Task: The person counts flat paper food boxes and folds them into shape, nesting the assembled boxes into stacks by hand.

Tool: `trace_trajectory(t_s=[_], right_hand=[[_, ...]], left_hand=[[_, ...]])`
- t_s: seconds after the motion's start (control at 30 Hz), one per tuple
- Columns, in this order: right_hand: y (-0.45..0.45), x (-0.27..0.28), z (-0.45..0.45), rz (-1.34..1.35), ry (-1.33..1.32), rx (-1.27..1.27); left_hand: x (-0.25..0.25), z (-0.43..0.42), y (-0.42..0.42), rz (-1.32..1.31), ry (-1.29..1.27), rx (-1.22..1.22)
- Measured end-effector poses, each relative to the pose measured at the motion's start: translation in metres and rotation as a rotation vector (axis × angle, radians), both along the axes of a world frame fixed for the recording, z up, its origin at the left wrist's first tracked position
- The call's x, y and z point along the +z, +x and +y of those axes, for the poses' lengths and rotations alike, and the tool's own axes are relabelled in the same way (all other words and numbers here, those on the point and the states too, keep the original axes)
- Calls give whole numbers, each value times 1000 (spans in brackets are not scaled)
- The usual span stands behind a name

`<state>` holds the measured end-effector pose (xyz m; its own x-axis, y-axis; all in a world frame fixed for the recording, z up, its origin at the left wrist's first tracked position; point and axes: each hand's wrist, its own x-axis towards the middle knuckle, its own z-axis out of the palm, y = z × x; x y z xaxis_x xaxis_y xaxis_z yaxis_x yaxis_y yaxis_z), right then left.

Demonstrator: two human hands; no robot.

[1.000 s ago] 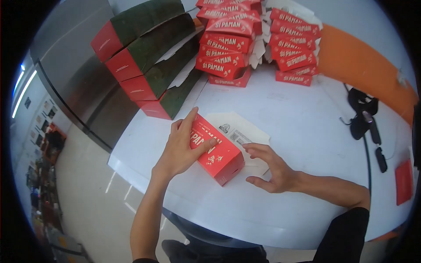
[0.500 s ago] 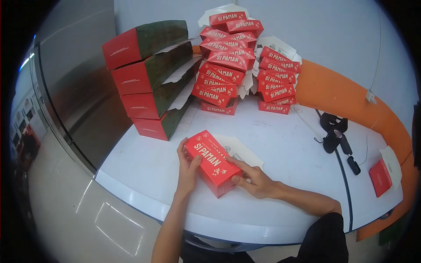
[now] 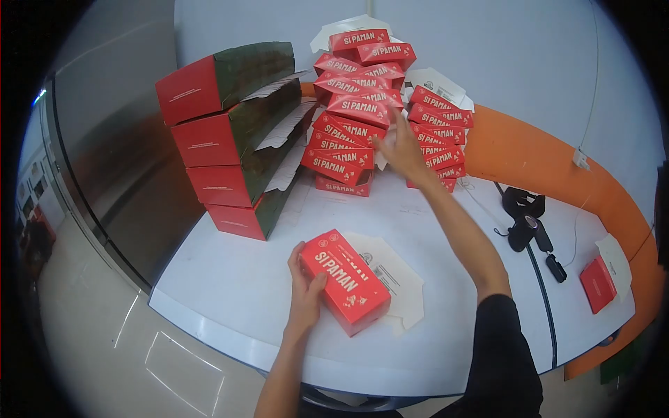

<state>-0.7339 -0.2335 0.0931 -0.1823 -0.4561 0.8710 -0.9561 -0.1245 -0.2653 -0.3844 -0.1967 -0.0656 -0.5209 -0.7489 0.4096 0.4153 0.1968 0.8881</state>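
Note:
A red "SI PAMAN" carton (image 3: 348, 284) lies at a slant near the front of the table, its printed top facing up. My left hand (image 3: 305, 289) is closed around its left side, thumb over the top edge. White flaps (image 3: 398, 282) spread out on the table from the carton's right side. My right hand (image 3: 403, 148) reaches up to the tall middle stack of red "SI PAMAN" cartons (image 3: 359, 106), fingers apart and holding nothing. Its fingertips overlap the stack's right edge; I cannot tell whether they touch it.
Several larger red and green boxes (image 3: 202, 146) are stacked at left. Another stack of red cartons (image 3: 446, 117) stands behind my right forearm. Black straps and a small device (image 3: 524, 231) lie at right, near a dark table seam. A red carton (image 3: 598, 284) sits at the far right edge.
My right hand has let go of the carton's right side and moved up and away to the middle stack. My left hand still holds the carton. The view has shifted slightly.

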Motion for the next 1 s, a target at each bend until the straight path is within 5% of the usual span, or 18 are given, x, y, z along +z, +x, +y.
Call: trace_trajectory(t_s=[0.1,0.33,0.43,0.77,1.0], right_hand=[[-56,68,-67,289,-46,-234],[-75,166,-143,302,102,-535],[-72,169,-177,528,179,-621],[-66,161,-201,538,198,-792],[-80,190,-160,740,-33,-628]], left_hand=[[5,-3,2,-9,8,-16],[-1,-8,4,-57,-11,15],[-4,-10,4,-73,-24,24],[-3,-9,6,-106,-42,21],[0,-14,3,-59,-109,24]])
